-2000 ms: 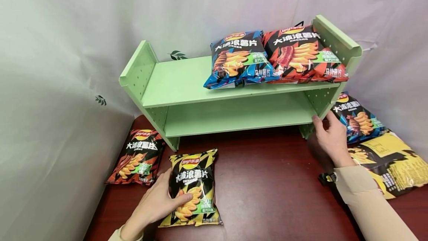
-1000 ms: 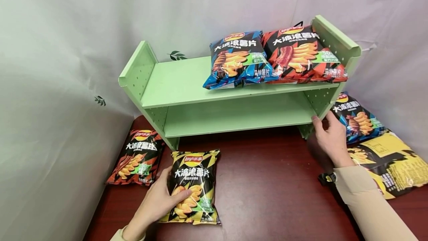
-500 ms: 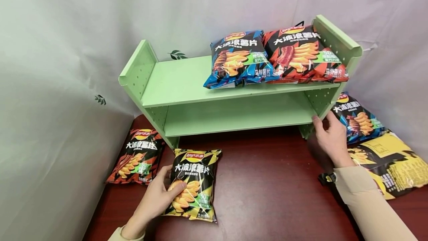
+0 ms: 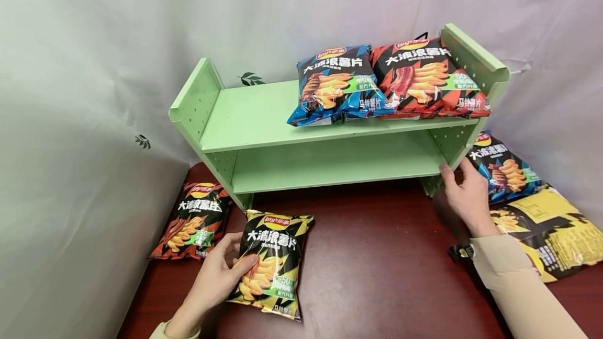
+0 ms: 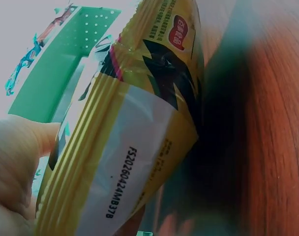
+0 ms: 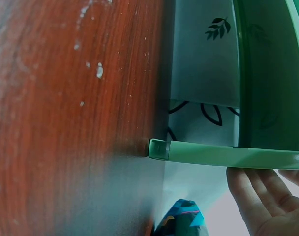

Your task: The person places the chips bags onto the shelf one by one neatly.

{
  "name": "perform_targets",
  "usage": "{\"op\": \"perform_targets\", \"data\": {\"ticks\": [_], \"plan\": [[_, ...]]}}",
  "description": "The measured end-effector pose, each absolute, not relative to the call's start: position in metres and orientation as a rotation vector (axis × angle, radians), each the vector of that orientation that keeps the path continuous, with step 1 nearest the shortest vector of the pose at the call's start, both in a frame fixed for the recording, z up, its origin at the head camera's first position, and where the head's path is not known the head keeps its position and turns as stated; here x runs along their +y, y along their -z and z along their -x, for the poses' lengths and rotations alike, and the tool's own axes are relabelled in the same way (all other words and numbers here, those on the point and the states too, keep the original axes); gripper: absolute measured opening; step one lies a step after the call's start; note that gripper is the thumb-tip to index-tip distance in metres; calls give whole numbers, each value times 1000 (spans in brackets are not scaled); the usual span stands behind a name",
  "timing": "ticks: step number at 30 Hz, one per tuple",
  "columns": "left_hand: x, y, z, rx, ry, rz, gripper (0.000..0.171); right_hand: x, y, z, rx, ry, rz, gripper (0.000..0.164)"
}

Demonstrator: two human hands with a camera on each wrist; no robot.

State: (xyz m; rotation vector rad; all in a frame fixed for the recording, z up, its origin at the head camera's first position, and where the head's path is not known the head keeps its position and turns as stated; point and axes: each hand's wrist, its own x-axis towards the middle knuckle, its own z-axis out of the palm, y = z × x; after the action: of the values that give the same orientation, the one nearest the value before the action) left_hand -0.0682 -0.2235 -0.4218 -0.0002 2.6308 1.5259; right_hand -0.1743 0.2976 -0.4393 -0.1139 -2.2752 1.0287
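1. Yellow bag, one (image 4: 282,250): at half past 6 in the head view, front face up, off the rack and held.
2. Left grip (image 4: 216,273): at 7 o'clock, pinching the yellow bag by its left side, thumb on the front face.
3. Right grip (image 4: 466,198): just past 3 o'clock, holding the side panel (image 6: 228,155) of the green rack (image 4: 254,111) between thumb and fingers.
4. Upper shelf stock: blue bag (image 4: 336,85) at 1 o'clock, red bag (image 4: 419,80) at 2; whether others lay beneath could not be told.
5. Tabletop (image 4: 367,266) stock: second red bag (image 4: 193,221) at 8 o'clock, second blue bag (image 4: 504,171) just past 3, second yellow bag (image 4: 556,224) between 3 and 4, back face up.
6. Stage, by judgement: partway. At least two bags sat on the rack; four were off it, one of them in hand.
7. Left wrist view only: the held bag's back, with a printed code (image 5: 121,182), and a shadowed gap between bag and tabletop.
8. Right wrist view only: fingers against the panel's outer face, and the panel's foot (image 6: 158,149) standing at the tabletop.
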Motion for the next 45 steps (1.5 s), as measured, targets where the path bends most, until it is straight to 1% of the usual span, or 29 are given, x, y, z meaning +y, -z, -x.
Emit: {"op": "perform_targets", "data": {"ticks": [8,19,32,45], "plan": [[-229,414,66,2636,-1536,-109,47,298,440,174,-2266,-1030,111,32],[-233,388,57,2655,-1587,-241,44,297,441,175,-2271,-1030,100,32],[-235,339,45,2742,-1634,-360,46,297,439,176,-2272,-1050,91,34],[-237,283,43,2861,-1614,-614,55,296,439,176,-2262,-1032,87,32]]}}
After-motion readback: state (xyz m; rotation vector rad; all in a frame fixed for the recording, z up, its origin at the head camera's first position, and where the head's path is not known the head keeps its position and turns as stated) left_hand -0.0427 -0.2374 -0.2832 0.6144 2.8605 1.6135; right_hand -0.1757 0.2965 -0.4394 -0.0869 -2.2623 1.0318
